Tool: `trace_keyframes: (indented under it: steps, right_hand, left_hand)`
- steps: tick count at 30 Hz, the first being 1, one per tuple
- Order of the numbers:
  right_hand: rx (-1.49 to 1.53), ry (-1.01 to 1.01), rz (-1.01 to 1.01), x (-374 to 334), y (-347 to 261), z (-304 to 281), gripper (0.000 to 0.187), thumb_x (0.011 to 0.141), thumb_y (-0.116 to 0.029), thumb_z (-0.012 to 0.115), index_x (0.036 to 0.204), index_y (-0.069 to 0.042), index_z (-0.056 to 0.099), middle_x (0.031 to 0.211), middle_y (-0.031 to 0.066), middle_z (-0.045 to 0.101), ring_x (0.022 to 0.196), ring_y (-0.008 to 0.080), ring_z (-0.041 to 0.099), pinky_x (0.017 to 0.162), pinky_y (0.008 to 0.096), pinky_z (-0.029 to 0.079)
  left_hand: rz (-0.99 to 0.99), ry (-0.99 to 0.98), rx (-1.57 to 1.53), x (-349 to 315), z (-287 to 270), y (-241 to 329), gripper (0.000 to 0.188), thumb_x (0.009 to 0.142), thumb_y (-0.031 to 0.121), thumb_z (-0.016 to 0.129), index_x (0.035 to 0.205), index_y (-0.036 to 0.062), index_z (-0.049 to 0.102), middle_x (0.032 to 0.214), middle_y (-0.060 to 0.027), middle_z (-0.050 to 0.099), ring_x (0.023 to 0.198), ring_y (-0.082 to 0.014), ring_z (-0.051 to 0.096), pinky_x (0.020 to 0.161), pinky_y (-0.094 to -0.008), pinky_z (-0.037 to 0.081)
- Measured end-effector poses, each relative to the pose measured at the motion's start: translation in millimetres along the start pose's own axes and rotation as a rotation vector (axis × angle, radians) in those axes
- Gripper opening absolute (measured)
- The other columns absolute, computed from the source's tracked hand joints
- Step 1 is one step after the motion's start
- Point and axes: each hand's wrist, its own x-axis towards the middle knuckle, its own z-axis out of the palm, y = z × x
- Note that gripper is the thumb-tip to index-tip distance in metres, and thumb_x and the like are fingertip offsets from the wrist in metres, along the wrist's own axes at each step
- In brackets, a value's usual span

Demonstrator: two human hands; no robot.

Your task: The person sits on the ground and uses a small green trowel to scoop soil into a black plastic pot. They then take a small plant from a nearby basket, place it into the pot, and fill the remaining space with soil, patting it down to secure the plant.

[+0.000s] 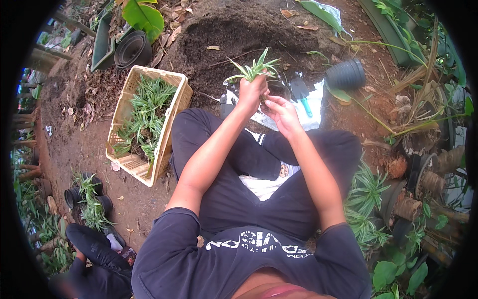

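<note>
My left hand (pixel 253 93) is closed around the base of a small spider plant (pixel 256 69), its striped green-and-white leaves fanning out above the fist. Just below it, my right hand (pixel 283 115) pinches at the plant's lower end with thumb and fingertips. The roots are mostly hidden by the fingers. Beyond my hands a dark round pot (pixel 280 89) is partly covered from view. Beside it a trowel (pixel 304 102) with a blue handle lies on a white sheet (pixel 316 99), its dark blade toward the soil heap.
A yellow plastic crate (pixel 163 162) full of spider plants stands at my left. Dark soil (pixel 209 45) is heaped ahead. Stacked black pots (pixel 346 74) lie to the right. More spider plants (pixel 368 199) are beside my right leg. Another person (pixel 97 259) sits at the lower left.
</note>
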Motion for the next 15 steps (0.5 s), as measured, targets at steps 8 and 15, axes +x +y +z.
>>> trace_keyframes:
  steps: [8, 15]
  right_hand:
    - [-0.355, 0.155, -0.111, 6, -51, -16, 0.035, 0.105, -0.033, 0.064, 0.127, -0.006, 0.067, 0.128, 0.0107, 0.071, 0.121, 0.0222, 0.067, 0.105, 0.0415, 0.051]
    - [-1.08, 0.317, -0.304, 33, -117, -114, 0.037, 0.096, -0.031, 0.073, 0.116, 0.0, 0.073, 0.108, 0.0134, 0.077, 0.102, 0.0222, 0.072, 0.09, 0.0363, 0.055]
  left_hand:
    - [-0.036, -0.042, 0.155, 35, 7, 2, 0.023, 0.106, 0.023, 0.06, 0.098, 0.0019, 0.062, 0.061, 0.0085, 0.034, 0.05, -0.0047, 0.03, 0.049, -0.0263, 0.027]
    - [0.074, -0.007, 0.401, 88, -9, -53, 0.025, 0.098, 0.015, 0.066, 0.075, 0.0081, 0.06, 0.061, 0.0057, 0.049, 0.05, -0.0057, 0.041, 0.048, -0.0284, 0.033]
